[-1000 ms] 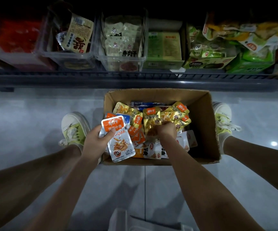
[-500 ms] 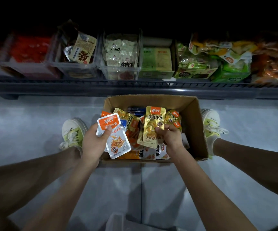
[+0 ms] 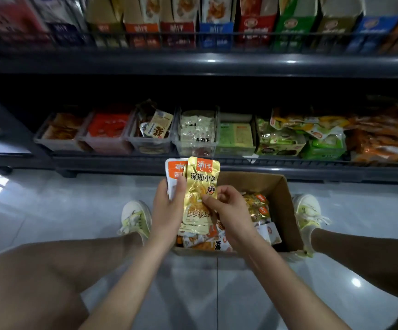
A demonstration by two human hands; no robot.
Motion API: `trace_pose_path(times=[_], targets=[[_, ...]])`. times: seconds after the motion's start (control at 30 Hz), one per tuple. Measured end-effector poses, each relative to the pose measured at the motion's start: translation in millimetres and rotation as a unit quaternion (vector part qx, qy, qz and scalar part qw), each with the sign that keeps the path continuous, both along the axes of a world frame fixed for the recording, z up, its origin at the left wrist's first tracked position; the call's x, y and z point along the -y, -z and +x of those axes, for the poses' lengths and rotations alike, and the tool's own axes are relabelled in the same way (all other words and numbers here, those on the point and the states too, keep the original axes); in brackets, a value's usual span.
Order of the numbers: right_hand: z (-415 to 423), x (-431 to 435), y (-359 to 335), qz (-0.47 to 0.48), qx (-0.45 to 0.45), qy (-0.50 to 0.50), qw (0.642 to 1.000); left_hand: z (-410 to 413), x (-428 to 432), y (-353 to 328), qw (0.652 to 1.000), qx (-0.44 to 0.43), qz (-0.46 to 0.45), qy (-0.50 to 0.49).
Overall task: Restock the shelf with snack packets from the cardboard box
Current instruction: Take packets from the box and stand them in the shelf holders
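1. Gripping two snack packets upright, the left hand [image 3: 167, 210] is closed around their lower left side, with the thumb laid across their fronts.
2. The rear one is a white-and-orange packet [image 3: 174, 171]. Only its top and left edge show behind the gold packet [image 3: 201, 186], which overlaps it on the right.
3. The right hand [image 3: 229, 210] has its fingers curled and pinches the gold packet's right edge between thumb and fingers, about halfway up.
4. Both packets are held above the near-left corner of the cardboard box [image 3: 288, 210], which sits open on the tiled floor [image 3: 74, 206] between two pale green shoes [image 3: 137, 217].
5. Loose packets [image 3: 258, 208], gold and orange, lie heaped in the box below and to the right of the hands.
6. The lower shelf [image 3: 121, 161] runs just beyond the box. It carries clear bins [image 3: 196, 132] of snacks, with bags piled to the right.
7. The upper shelf [image 3: 193, 65] holds a row of upright display cartons [image 3: 214, 27].
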State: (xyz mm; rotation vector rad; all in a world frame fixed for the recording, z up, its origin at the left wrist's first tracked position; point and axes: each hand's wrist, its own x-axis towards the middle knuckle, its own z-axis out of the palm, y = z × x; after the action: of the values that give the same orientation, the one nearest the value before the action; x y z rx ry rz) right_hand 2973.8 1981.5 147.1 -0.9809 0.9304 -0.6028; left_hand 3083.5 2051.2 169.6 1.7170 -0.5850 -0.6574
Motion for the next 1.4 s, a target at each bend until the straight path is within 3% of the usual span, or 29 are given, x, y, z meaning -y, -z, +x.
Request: trace_pose_path(times=[0.17, 0.3, 0.47, 0.63, 0.87, 1.2, 1.4], targets=[[-2.3, 5.8, -41.8, -0.082, -0.047, -0.076, 0.993, 3.3, -6.8, -36.4, 0.997, 0.032, -0.028, 0.059], [-8.1, 36.0, -89.9, -0.065, -0.013, -0.124, 0.990, 11.0, -3.1, -62.5, 0.993, 0.051, -0.016, 0.103], [-2.9, 64.7, -150.4, -0.177, -0.105, -0.188, 0.960, 19.4, 9.1, -93.5, 0.991, 0.017, -0.026, 0.130], [10.4, 77.3, -178.0, -0.176, -0.098, -0.157, 0.967, 28.7, 24.7, -120.0, 0.992, -0.060, -0.067, 0.084], [29.8, 97.1, -204.9, -0.147, -0.110, -0.208, 0.961, 52.3, 45.3, -150.3, 0.991, -0.068, -0.099, 0.061], [84.2, 127.0, -232.5, -0.180, -0.137, -0.231, 0.947, 108.6, 67.5, -170.0, 0.987, -0.090, -0.130, 0.011], [129.3, 157.6, -263.6, -0.235, -0.074, -0.124, 0.961, 169.2, 72.4, -166.1, 0.978, -0.086, -0.163, -0.102]])
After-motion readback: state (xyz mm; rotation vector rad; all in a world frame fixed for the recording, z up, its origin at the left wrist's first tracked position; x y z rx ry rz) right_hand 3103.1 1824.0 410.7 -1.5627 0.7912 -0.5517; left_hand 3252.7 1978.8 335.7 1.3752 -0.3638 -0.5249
